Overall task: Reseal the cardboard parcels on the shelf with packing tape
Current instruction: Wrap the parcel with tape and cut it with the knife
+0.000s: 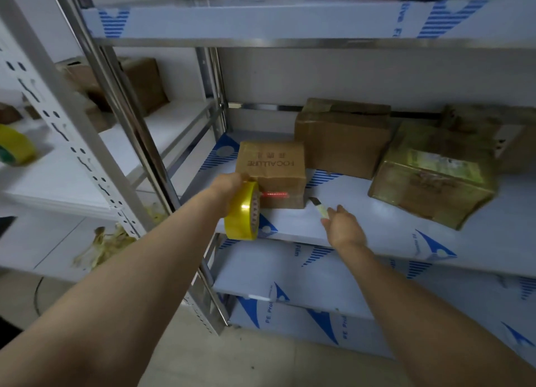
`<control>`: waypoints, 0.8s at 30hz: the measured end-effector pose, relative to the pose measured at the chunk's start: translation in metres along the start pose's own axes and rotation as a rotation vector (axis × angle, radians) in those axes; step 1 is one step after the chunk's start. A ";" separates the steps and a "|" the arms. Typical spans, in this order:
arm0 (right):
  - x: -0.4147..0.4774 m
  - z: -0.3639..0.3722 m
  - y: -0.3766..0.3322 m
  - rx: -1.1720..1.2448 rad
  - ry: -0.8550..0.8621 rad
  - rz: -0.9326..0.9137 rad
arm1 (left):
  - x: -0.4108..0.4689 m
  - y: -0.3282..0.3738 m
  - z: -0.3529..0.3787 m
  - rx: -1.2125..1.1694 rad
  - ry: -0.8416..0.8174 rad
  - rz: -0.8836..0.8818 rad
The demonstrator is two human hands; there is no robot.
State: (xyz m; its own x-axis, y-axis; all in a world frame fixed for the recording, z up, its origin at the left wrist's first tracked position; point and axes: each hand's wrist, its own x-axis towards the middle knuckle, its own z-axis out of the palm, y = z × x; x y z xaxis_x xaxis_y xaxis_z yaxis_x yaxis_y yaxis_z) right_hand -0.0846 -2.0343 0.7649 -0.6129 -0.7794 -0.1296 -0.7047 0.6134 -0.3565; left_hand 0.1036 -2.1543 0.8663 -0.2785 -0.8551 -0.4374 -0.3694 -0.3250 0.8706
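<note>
My left hand (229, 186) grips a yellow roll of packing tape (243, 216), held at the lower left corner of a small cardboard box (272, 169) printed FOCALLURE. That box stands on the middle shelf (362, 227) near its front edge. My right hand (343, 227) holds a utility knife (318, 207) whose blade points toward the small box's lower right corner. Behind it stands a larger brown box (342, 137). At the right a tape-covered box (432, 180) lies tilted.
Another brown box (510, 137) sits at the far right back. The neighbouring rack on the left carries a second yellow tape roll (16, 150), more cardboard boxes (142, 81) and scraps of used tape (104, 247). A steel upright (145, 154) divides the racks.
</note>
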 end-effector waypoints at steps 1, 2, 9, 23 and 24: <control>0.000 -0.001 0.003 -0.091 -0.014 -0.035 | -0.002 0.003 -0.001 -0.006 -0.015 0.002; -0.002 -0.003 0.004 -0.163 -0.006 -0.058 | -0.001 0.005 -0.003 -0.010 -0.029 0.011; 0.000 -0.019 0.007 0.104 -0.017 0.202 | 0.005 0.011 -0.014 0.044 -0.092 0.001; 0.022 -0.063 -0.165 0.583 -0.017 -0.243 | 0.004 0.010 -0.027 -0.166 -0.283 -0.052; 0.026 -0.058 -0.168 0.567 -0.042 -0.277 | 0.005 0.009 -0.027 -0.176 -0.281 -0.050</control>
State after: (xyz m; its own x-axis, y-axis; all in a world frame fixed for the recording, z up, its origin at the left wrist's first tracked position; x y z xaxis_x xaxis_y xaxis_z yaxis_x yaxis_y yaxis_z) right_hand -0.0027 -2.1509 0.8749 -0.4125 -0.9109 0.0053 -0.5289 0.2347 -0.8156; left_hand 0.1223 -2.1726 0.8779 -0.5067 -0.6995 -0.5040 -0.2367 -0.4492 0.8615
